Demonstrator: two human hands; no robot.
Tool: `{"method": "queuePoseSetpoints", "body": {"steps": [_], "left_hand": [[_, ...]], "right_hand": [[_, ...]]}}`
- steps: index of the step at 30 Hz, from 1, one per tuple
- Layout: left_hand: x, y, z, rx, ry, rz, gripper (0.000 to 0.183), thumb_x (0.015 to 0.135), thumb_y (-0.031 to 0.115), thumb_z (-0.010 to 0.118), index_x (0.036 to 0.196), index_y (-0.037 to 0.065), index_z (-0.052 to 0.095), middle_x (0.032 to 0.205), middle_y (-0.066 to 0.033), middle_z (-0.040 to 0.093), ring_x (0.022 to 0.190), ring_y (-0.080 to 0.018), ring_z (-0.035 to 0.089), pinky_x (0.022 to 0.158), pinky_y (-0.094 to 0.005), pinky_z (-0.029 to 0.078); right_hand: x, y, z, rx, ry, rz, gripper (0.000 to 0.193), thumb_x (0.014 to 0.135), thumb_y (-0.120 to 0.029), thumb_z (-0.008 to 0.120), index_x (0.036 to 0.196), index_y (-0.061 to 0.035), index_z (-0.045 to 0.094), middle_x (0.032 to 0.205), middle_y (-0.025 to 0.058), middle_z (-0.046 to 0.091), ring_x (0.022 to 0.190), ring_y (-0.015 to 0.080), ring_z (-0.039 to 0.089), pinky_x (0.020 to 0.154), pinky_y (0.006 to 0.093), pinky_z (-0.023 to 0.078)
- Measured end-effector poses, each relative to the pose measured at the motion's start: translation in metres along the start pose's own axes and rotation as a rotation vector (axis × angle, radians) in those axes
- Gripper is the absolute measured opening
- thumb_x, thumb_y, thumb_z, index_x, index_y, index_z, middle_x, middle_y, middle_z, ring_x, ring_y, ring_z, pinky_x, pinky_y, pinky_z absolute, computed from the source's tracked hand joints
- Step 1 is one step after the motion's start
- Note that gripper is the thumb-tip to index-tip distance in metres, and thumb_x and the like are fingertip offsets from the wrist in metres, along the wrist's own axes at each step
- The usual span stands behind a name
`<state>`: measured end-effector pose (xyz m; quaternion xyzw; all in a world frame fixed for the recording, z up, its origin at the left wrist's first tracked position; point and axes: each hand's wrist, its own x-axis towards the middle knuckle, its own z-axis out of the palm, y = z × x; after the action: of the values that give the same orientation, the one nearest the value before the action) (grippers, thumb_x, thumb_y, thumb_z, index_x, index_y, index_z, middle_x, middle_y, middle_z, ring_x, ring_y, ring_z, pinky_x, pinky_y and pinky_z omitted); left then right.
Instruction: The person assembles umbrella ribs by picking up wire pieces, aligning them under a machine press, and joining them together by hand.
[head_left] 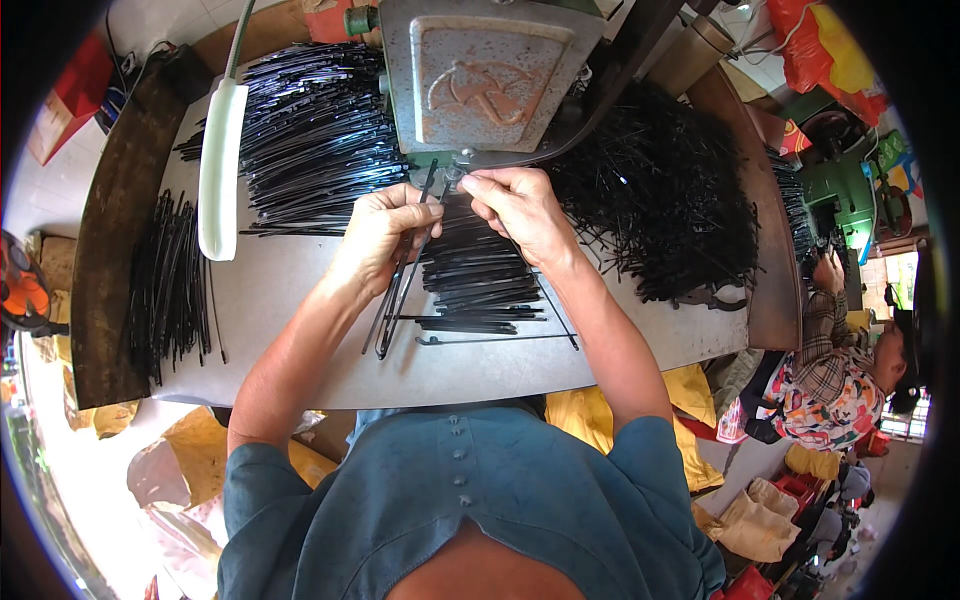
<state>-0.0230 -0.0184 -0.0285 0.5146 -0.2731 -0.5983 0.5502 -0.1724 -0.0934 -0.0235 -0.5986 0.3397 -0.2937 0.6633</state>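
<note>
Rods (395,300), thin, black, several: gripped at the middle of the table (270,330), directly on the person's side of the machine head (495,80).

Left to right:

Bundle (175,285), black rods, at the table's left wall, long axes running roughly toward the person.

Lamp (222,170), white, long, hanging over the table.

Large stack (310,150), black rods, left of the machine head, long axes mostly crosswise.

Left hand (385,230): thumb and fingers pinching the rods. Long axis near to straight away from the person, far ends leaning right toward the machine's underside, near ends left of the middle stack.

Middle stack (480,290), black rods, lying crosswise between the forearms, nearer the person than the fingertips.

Right hand (525,215): thumb and forefinger pressed together, seemingly on a single rod (553,305), whose upper end is hidden. Its visible length slants toward the person and right, so the two hands' rods diverge nearward. This hand's fingertips are the nearer to the machine's underside; the left's lie just beside.

Heap (660,190), black rods, tangled, right of the machine head.
</note>
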Motion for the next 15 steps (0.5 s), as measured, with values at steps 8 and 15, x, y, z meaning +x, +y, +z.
{"method": "queuePoseSetpoints", "body": {"steps": [8, 15], "left_hand": [[-0.003, 0.002, -0.002, 0.083, 0.011, 0.026, 0.009, 0.071, 0.007, 0.06, 0.067, 0.004, 0.052, 0.057, -0.0041, 0.055, 0.038, -0.0042, 0.039, 0.033, -0.0165, 0.026], [-0.011, 0.008, -0.007, 0.187, -0.024, 0.005, 0.014, 0.076, 0.013, 0.059, 0.067, 0.007, 0.05, 0.057, -0.0024, 0.054, 0.037, -0.0041, 0.037, 0.033, -0.0169, 0.025]], "right_hand": [[-0.003, -0.005, 0.002, 0.085, -0.001, 0.16, 0.019, 0.082, -0.017, 0.052, 0.082, 0.0016, 0.057, 0.055, -0.0033, 0.044, 0.043, 0.0007, 0.033, 0.037, 0.015, 0.024], [-0.011, -0.005, 0.003, 0.191, -0.035, 0.176, 0.018, 0.082, -0.014, 0.052, 0.081, 0.003, 0.054, 0.059, 0.0003, 0.047, 0.042, 0.002, 0.036, 0.035, 0.0154, 0.026]]}}
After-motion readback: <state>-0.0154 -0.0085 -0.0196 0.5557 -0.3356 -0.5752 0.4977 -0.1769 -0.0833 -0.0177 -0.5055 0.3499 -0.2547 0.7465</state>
